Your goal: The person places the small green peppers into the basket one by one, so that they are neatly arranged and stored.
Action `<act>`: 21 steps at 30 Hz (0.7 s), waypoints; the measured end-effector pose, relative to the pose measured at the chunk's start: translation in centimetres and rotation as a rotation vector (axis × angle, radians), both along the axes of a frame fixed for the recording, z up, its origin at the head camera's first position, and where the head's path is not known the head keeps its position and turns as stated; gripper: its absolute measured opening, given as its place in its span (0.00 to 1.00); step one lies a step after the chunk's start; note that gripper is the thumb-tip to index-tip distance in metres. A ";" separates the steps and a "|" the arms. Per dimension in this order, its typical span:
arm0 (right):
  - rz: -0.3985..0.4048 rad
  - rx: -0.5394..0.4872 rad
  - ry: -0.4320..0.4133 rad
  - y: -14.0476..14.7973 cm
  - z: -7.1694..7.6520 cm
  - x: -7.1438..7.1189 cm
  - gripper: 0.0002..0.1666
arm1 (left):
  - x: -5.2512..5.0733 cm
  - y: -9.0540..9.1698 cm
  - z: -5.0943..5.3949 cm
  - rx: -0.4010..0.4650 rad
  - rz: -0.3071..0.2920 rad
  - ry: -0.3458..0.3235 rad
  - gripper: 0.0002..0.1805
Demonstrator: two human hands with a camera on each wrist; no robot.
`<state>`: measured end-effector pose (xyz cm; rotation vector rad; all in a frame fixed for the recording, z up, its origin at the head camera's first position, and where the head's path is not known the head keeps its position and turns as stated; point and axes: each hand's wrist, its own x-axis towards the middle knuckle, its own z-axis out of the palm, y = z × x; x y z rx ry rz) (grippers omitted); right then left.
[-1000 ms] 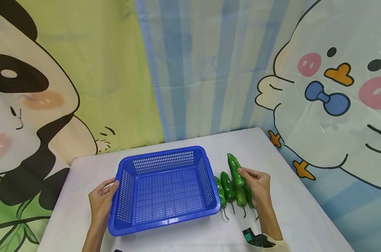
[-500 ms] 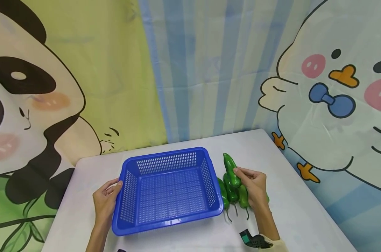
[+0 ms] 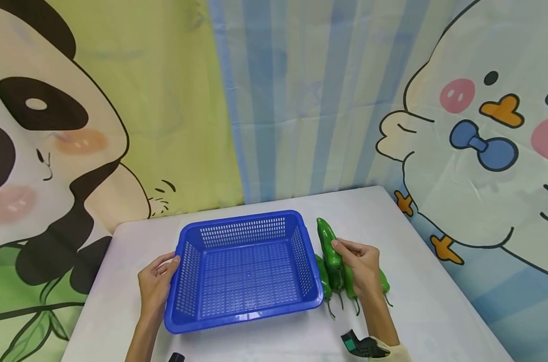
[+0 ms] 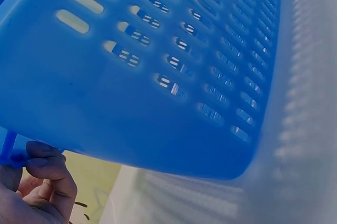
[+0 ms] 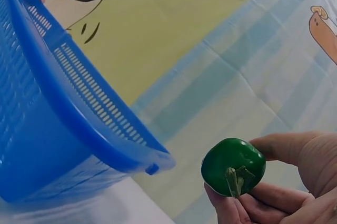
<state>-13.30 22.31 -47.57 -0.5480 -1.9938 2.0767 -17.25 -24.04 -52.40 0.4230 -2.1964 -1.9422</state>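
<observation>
A blue plastic basket (image 3: 244,317) with slotted walls is held tilted at the middle of the head view. At its left rim my left hand (image 3: 156,286) grips the edge, thumb on top; the left wrist view shows curled fingers (image 4: 50,174) there below the basket's wall (image 4: 116,113). My right hand (image 3: 363,264) pinches a long green pepper (image 3: 325,235) between thumb and fingers, just right of the basket. Its stem end faces the right wrist view, where the pepper (image 5: 224,166) is apart from the basket. Several more green peppers (image 3: 349,287) lie beneath, partly hidden by hand and basket.
Everything is over a white table (image 3: 418,301). A pepper (image 3: 384,281) lies right of my right wrist. A small black object (image 3: 176,357) shows at the bottom edge. Printed curtains (image 3: 292,100) hang behind the table.
My right hand has carried the pepper left, closer to the basket's right side. A pepper right of the wrist has come into view. My left hand keeps its grip on the rim.
</observation>
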 end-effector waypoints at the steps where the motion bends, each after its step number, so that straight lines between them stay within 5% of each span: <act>1: 0.001 -0.001 -0.001 -0.1 0.1 0.0 0.26 | 0.0 0.0 0.0 0.001 -0.001 0.001 0.24; 21: 0.039 0.010 0.014 -2.3 0.9 0.4 0.24 | 0.0 -0.1 -0.1 -0.019 -0.003 -0.003 0.24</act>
